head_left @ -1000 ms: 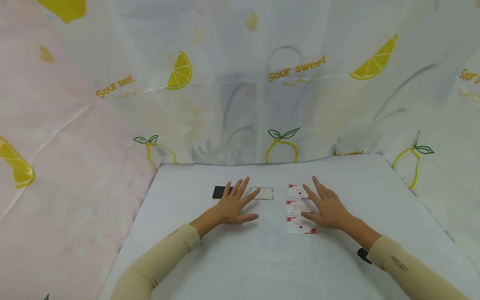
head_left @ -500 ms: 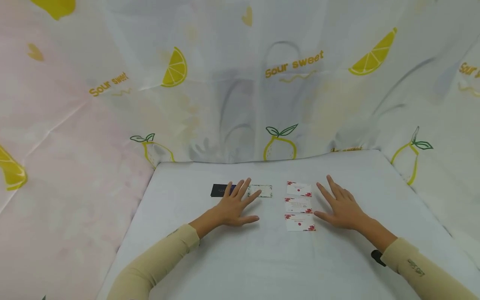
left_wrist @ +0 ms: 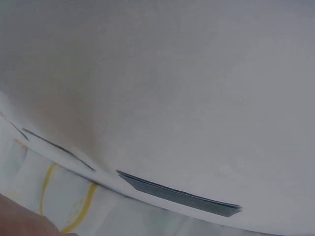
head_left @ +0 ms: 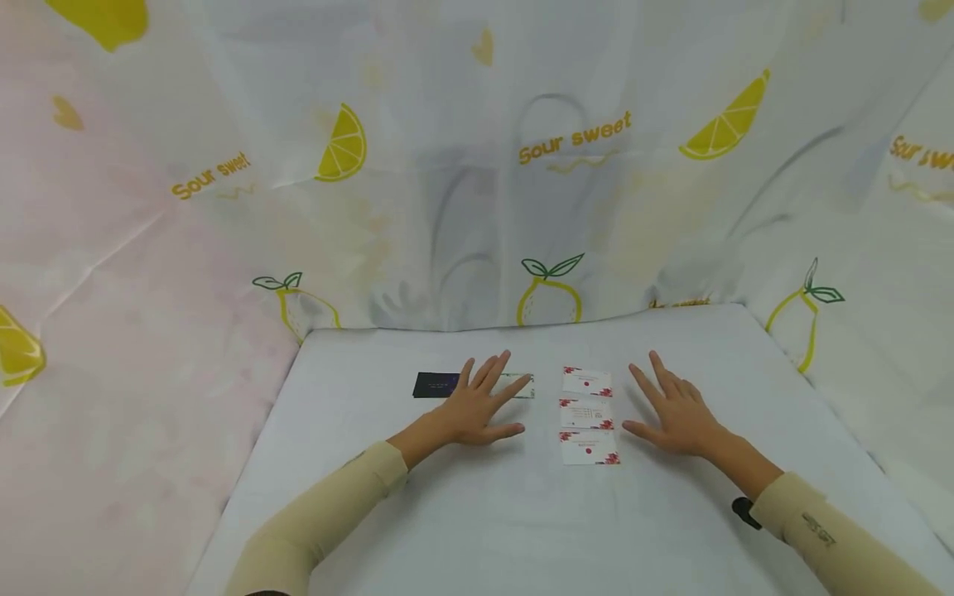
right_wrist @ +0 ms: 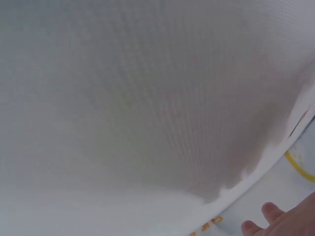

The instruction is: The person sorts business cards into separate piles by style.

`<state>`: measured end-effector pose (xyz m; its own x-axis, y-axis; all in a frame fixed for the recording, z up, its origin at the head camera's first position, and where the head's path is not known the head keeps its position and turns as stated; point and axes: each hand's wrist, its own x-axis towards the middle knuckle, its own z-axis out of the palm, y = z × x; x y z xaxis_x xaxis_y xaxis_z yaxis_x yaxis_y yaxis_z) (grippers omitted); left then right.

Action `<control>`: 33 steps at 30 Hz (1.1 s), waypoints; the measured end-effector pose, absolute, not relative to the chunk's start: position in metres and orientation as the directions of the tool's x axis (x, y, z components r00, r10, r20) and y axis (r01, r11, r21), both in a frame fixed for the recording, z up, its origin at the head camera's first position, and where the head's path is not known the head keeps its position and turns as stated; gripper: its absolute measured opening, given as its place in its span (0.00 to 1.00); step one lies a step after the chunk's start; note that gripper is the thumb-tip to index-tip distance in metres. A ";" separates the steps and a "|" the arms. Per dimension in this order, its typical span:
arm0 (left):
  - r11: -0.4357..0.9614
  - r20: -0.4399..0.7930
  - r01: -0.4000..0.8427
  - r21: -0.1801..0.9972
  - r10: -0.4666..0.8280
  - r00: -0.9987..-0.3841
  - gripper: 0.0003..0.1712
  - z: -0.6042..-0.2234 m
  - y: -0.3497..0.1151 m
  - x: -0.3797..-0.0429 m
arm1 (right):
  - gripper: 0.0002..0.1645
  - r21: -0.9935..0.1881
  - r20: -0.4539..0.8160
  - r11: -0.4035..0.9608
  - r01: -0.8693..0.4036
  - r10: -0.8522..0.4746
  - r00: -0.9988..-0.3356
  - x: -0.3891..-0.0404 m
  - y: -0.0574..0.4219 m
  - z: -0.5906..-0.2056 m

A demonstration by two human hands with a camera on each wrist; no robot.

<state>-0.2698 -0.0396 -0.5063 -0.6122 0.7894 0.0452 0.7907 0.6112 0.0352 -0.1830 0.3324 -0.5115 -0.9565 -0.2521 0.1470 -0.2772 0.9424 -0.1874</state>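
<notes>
The left hand (head_left: 473,410) is spread wide, fingers apart and nothing gripped, its fingers lying across the space between a stack of black cards (head_left: 435,386) and a pale card with green leaves along its edge (head_left: 515,380). It hides the facing ends of both; whether it touches either, I cannot tell. The right hand (head_left: 681,414) is also spread wide and holds nothing; it is just beside three cards with red flowers at their corners, the thumb pointing toward them. These lie in a column, one above another: the far card (head_left: 587,382), the middle card (head_left: 586,414) and the near card (head_left: 590,448). All the cards lie flat on the white table (head_left: 522,530), toward its far side, with the column between the two hands. Both arms wear beige sleeves (head_left: 335,501), and a black band (head_left: 746,512) shows at the right wrist. Behind the table hangs a lemon-patterned cloth (head_left: 440,74).
</notes>
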 end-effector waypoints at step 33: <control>0.739 -0.207 0.671 0.060 0.667 -0.716 0.37 -0.502 0.097 -0.309 | 0.34 -0.407 0.004 0.892 -0.196 -0.213 -0.977 -0.257 0.295 -0.516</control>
